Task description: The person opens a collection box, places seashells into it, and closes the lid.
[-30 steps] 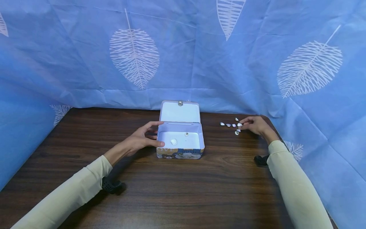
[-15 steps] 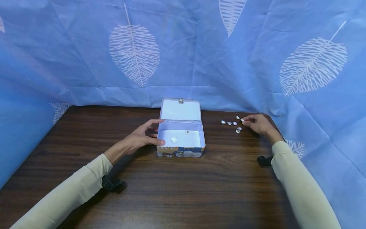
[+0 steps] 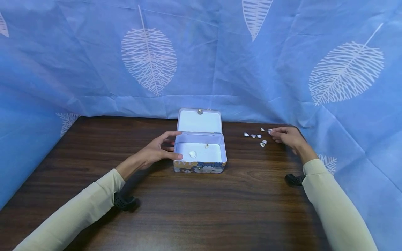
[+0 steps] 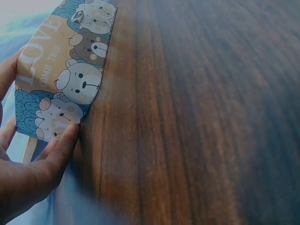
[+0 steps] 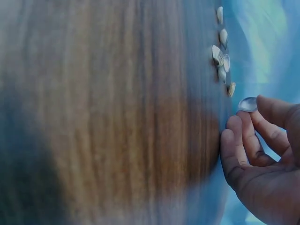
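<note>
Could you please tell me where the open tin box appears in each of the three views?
Head: tin box at table centre, lid up, left hand on its left side.
Left wrist: upper left, bear-printed wall.
Right wrist: not in view.
Shared landmark: dark wooden table.

One tin box point(image 3: 199, 164) stands open on the one desk point(image 3: 220, 209), and two shells point(image 3: 193, 154) lie inside it, a larger pale one and a much smaller one. Five loose shells point(image 3: 255, 136) lie on the wood to the right of the box, and one more shell point(image 5: 247, 103) is pinched in the right hand point(image 3: 286, 136), which makes eight shells in all. Two hands are in view, the left hand point(image 3: 155, 152) being the other.
</note>
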Available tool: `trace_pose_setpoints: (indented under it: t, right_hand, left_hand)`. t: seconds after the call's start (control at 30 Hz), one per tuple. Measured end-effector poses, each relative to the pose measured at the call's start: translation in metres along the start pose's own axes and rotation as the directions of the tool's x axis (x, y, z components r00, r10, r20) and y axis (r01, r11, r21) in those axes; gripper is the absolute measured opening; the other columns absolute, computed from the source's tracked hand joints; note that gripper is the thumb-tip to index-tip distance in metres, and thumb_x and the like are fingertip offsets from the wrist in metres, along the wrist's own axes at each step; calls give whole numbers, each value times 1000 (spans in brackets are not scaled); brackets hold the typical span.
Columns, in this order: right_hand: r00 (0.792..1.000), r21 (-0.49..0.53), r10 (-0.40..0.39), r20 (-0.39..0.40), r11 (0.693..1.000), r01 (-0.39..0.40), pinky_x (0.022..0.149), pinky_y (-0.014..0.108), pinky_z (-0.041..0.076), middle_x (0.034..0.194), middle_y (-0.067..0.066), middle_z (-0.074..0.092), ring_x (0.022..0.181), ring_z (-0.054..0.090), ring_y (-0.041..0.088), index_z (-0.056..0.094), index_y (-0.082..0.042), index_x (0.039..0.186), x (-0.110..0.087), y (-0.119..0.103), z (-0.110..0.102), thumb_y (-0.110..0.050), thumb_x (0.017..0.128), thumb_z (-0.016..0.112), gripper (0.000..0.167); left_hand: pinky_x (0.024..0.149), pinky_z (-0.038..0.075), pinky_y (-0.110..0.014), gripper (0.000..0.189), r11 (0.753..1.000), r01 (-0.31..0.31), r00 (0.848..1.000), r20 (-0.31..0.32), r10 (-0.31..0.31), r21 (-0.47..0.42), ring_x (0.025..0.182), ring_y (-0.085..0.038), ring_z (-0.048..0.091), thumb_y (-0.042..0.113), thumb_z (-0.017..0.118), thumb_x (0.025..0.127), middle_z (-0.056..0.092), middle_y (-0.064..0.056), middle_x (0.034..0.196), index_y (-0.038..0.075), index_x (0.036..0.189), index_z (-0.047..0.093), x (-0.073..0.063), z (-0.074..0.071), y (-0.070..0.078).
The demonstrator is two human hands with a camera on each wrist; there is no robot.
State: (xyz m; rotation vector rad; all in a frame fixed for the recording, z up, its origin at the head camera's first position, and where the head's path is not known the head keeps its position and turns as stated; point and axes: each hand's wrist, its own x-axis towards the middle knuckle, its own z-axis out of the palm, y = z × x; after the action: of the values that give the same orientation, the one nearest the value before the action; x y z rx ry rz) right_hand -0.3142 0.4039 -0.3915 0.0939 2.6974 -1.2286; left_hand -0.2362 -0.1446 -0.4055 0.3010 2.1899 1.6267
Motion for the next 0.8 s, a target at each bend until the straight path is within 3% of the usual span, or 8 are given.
trace_pose_setpoints:
  t: [0.23,0.37,0.47,0.57,0.67,0.8]
  right_hand:
    - [1000,48,9,9,999,-9,92,17,63,131,-4,76,97,72,-10,60,3,158,-6,0,4,-41,118,60,59]
    - [1000,74,-25,3,997,25,95,19,64,125,-12,72,100,71,-9,60,5,157,-11,-4,9,-39,118,62,59]
    - [998,54,-55,-9,997,55,96,22,64,137,5,74,102,72,-6,62,3,157,-16,-8,16,-40,118,61,58]
    - [997,13,-72,-20,997,72,100,28,65,155,24,65,104,72,-3,62,1,158,-22,-14,23,-42,119,60,58]
    - [996,-1,-88,-32,996,88,109,41,64,159,28,61,113,77,9,62,1,158,-27,-20,28,-40,119,58,57]
    - [993,7,-109,-40,994,109,120,58,56,164,29,57,135,73,40,62,2,158,-36,-31,33,-40,119,59,57]
  left_hand:
    - [126,48,-63,93,1000,5,1000,-2,-5,-4,157,-47,50,21,93,96,37,-23,174,32,174,43,-1,0,1]
    - [126,48,-62,94,1000,1,1000,0,-1,-10,156,-47,51,19,93,95,38,-23,173,32,174,44,-1,0,1]
    - [125,49,-62,94,1000,-1,1000,0,1,-12,156,-47,51,19,94,95,39,-23,172,32,173,44,-1,0,0]
    - [125,49,-62,94,1000,-3,1000,1,3,-12,156,-47,51,20,94,95,39,-24,172,32,173,45,-2,-1,-1]
    - [125,50,-62,93,1000,-7,1000,3,7,-6,156,-47,51,21,94,95,39,-23,172,32,173,45,-2,-1,0]
    - [125,49,-62,93,1000,-6,1000,2,6,-9,156,-47,51,20,95,94,39,-23,172,32,173,45,-1,-1,1]
